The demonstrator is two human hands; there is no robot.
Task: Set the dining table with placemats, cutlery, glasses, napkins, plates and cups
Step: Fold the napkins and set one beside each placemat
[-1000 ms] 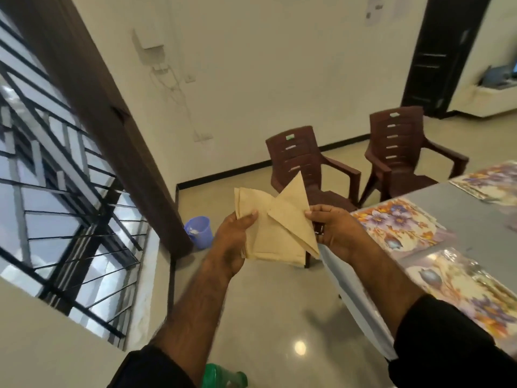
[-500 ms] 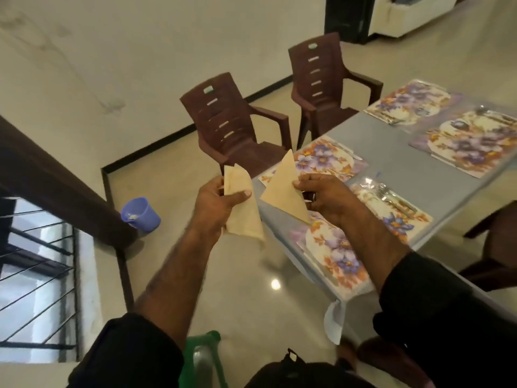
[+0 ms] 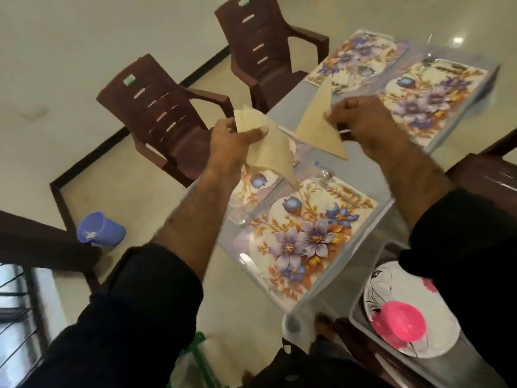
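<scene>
Over the worktop (image 3: 291, 113), each hand carries folded napkins. The left hand (image 3: 232, 141) has its grip clamped on a small stack of beige napkins (image 3: 268, 147), thumb on top and fingers under, held just above the far edge of the nearest floral placemat (image 3: 302, 242). The right hand (image 3: 361, 121) pinches a single triangular napkin (image 3: 319, 121) by one edge, its point standing up, farther from that placemat and toward the two far mats. These napkins look light and limp, soft enough to sag from the hold, so a pinch near the folded edge should keep the triangle from falling open; a loose hold would likely let the layers fan or slip. Cutlery (image 3: 333, 180) lies along the far edge of the nearest placemat, so the napkin probably belongs beside it.
</scene>
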